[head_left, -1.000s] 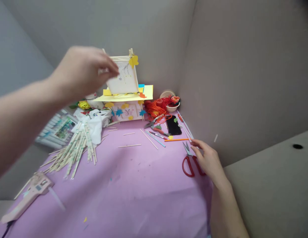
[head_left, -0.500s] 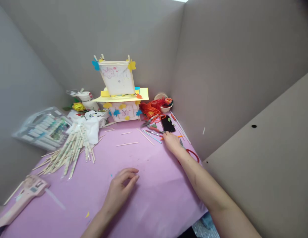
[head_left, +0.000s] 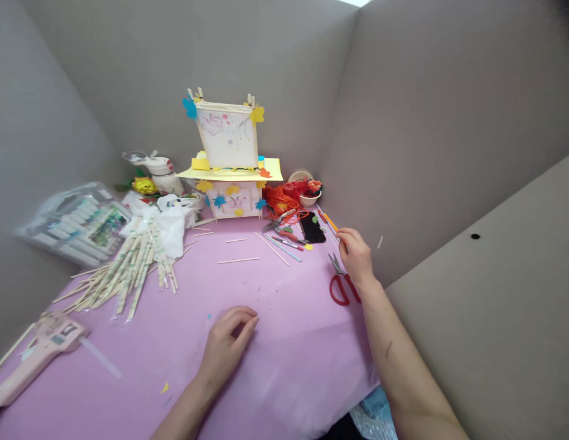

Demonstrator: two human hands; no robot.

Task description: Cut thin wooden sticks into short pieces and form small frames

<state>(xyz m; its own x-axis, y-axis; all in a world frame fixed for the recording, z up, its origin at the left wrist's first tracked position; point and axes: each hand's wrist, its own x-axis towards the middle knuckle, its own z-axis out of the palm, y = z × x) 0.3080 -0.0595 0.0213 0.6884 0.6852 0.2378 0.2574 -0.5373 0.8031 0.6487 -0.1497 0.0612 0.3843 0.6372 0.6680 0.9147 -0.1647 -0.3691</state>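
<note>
My right hand (head_left: 356, 255) is closed on an orange pencil (head_left: 330, 222) near the right edge of the table. Just below that hand lie red-handled scissors (head_left: 339, 287), partly covered by my wrist. My left hand (head_left: 227, 345) rests on the purple table cover (head_left: 284, 348) with curled fingers, thumb tip against the fingertips and nothing visible between them. Left of the right hand are a black phone (head_left: 313, 228), pliers (head_left: 284, 232), several pens (head_left: 288, 244) and a small yellow paper piece (head_left: 308, 247).
A two-tier stick-and-paper model (head_left: 229, 153) with paper butterflies stands at the back. Orange yarn (head_left: 284, 201) lies beside it. On the left are bundled sticks (head_left: 128, 269), a marker case (head_left: 77, 226) and a pink glue gun (head_left: 50, 342). Grey panels (head_left: 426, 153) border the table.
My right hand has moved right and lifted the orange pencil off the table, uncovering the scissors and yellow piece. My left hand stays put, its thumb and fingertips now closer together.
</note>
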